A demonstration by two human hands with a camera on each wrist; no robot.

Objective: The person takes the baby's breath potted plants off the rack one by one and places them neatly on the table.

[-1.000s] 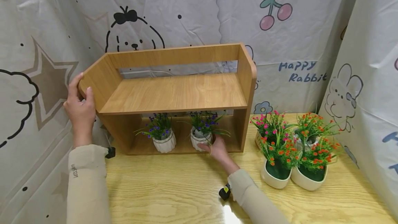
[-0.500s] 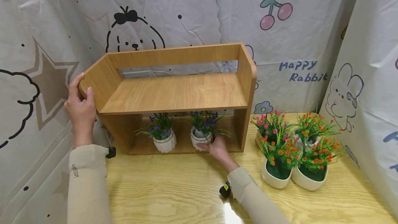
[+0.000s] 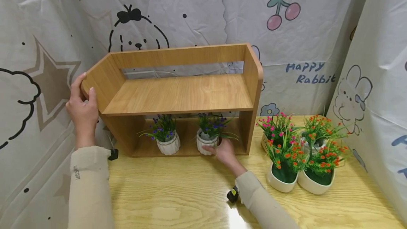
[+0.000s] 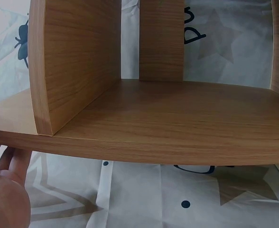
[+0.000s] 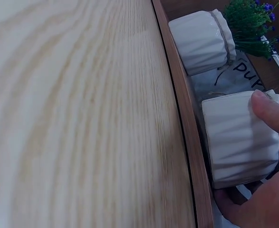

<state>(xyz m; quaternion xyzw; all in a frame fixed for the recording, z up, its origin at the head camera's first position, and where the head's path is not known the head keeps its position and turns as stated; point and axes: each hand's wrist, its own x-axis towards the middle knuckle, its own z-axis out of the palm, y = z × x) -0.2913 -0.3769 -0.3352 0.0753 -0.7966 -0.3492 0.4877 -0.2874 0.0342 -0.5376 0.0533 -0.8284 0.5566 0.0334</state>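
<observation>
A two-tier wooden shelf stands against the back cloth. My left hand grips the edge of its left side panel, with the thumb on the inner face; the left wrist view shows the fingers behind that board. On the lower tier my right hand holds a white pleated flowerpot with purple flowers, thumb on the pot's near side. A matching flowerpot stands upright to its left, a gap apart. The right wrist view shows the held pot near the shelf's front edge.
To the right of the shelf, several potted plants stand grouped on the wood-grain table: one with pink flowers, others with orange flowers. A printed cloth hangs behind and on both sides.
My right hand and the flowerpot in it have shifted slightly to the right. The left hand stays on the shelf's side panel, and the shelf has not visibly moved.
</observation>
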